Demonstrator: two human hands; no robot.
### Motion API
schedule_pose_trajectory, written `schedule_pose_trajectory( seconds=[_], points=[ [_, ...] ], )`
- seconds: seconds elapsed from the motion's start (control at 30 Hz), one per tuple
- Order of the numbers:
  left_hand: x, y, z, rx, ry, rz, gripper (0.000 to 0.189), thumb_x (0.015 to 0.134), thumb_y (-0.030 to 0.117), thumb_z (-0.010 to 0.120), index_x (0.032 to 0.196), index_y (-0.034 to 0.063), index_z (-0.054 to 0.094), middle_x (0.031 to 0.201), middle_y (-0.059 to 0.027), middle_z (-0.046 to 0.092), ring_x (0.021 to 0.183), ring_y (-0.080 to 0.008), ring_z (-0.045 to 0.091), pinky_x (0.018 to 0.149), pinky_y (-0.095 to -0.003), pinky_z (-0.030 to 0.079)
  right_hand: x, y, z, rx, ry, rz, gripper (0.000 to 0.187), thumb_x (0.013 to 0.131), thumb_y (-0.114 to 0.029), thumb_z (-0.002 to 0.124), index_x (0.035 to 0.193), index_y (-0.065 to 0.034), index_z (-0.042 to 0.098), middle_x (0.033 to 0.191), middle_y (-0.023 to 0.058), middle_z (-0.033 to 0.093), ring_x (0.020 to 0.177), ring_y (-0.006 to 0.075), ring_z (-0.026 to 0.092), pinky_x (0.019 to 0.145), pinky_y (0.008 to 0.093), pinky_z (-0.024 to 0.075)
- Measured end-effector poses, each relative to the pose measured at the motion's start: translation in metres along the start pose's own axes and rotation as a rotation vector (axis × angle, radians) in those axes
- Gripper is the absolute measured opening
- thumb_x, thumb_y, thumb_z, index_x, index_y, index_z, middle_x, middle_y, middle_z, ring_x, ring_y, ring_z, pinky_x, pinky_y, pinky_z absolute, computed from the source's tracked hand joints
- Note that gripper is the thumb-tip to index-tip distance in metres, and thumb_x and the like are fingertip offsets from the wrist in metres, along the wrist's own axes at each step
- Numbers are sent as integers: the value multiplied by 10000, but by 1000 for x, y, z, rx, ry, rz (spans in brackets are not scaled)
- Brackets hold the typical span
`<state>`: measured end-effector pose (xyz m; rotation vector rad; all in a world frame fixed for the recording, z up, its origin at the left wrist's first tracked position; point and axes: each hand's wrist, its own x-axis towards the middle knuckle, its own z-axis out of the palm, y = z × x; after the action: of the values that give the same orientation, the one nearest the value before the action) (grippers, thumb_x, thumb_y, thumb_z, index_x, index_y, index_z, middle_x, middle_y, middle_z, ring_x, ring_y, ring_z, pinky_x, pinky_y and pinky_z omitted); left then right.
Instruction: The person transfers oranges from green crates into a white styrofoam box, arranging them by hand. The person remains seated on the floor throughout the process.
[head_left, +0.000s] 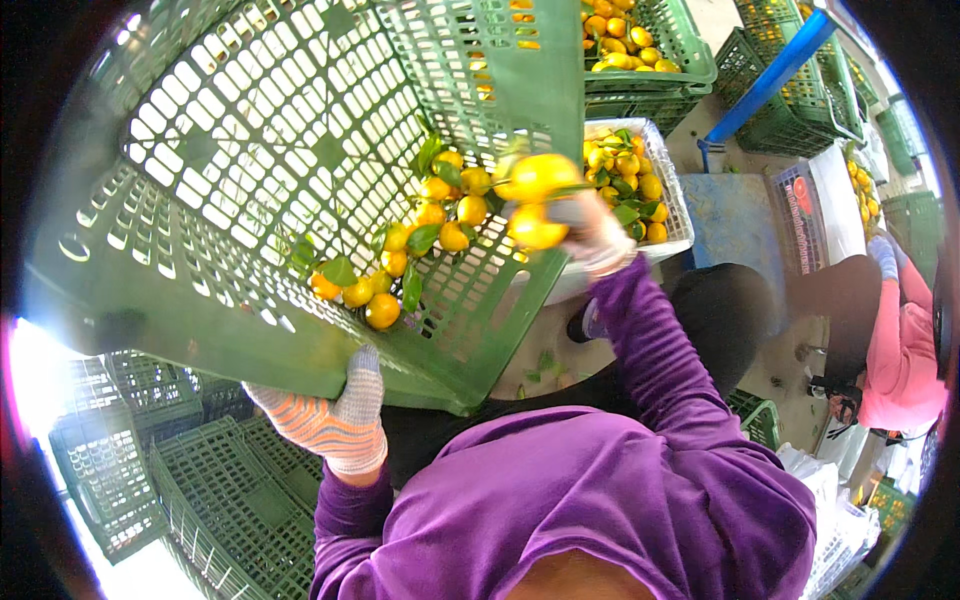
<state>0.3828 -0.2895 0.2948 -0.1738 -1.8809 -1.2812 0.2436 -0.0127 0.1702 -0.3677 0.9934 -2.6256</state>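
A large green plastic crate leans tilted before me, its open side towards me. Several orange citrus fruits with leaves lie in its lower corner. My left hand, in a striped knit glove, grips the crate's near rim with the thumb over the edge. My right hand, gloved and blurred by motion, holds a few citrus fruits at the crate's right side. Just beyond that hand is a white lined crate filled with leafy citrus fruits.
Stacked green crates with fruit stand at the upper right, near a blue post and a blue platform. More green crates are at lower left. A person in pink sits at far right beside another fruit box.
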Motion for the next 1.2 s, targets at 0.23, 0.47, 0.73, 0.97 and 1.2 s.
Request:
schedule_pose_trajectory(
  seconds=[0.23,0.47,0.73,0.97,1.2],
  points=[
    [-2,2,1,-52,-6,-44,897,622,-64,760,1438,63,409,1297,-76,547,1054,-179,576,944,-334,488,-56,-30,-166,299,504,-151,614,888,-375,709,1399,-128,473,1290,162,598,1124,396,597,792,561,545],
    [-4,5,-3,6,-19,-84,992,613,-12,828,1462,74,322,1433,-98,422,1258,-229,462,1076,-392,387,-11,13,-47,-1853,888,-404,674,728,-427,806,1282,-122,574,1271,220,596,1195,413,538,1040,431,434],
    [-8,7,21,-39,-70,-225,1027,607,-12,815,1481,65,283,1403,-77,419,1267,-218,442,1098,-397,359,49,33,33,-1957,54,-66,353,856,-235,631,1202,-168,611,1247,80,596,1030,313,633,861,447,531],
    [-16,16,17,43,-71,-170,965,624,-90,734,1473,53,299,1314,-88,472,1130,-209,520,1021,-382,437,130,69,-30,-2221,-109,340,566,919,-112,518,1468,-216,423,1563,143,316,1210,342,583,959,415,515],
    [-31,19,-10,69,-221,-288,1092,611,-95,766,1525,104,202,1493,-93,330,1287,-244,432,1108,-422,368,118,68,-13,-2368,-400,449,343,749,-335,754,981,-83,752,1260,144,614,1149,285,610,896,408,528]
  ],
)
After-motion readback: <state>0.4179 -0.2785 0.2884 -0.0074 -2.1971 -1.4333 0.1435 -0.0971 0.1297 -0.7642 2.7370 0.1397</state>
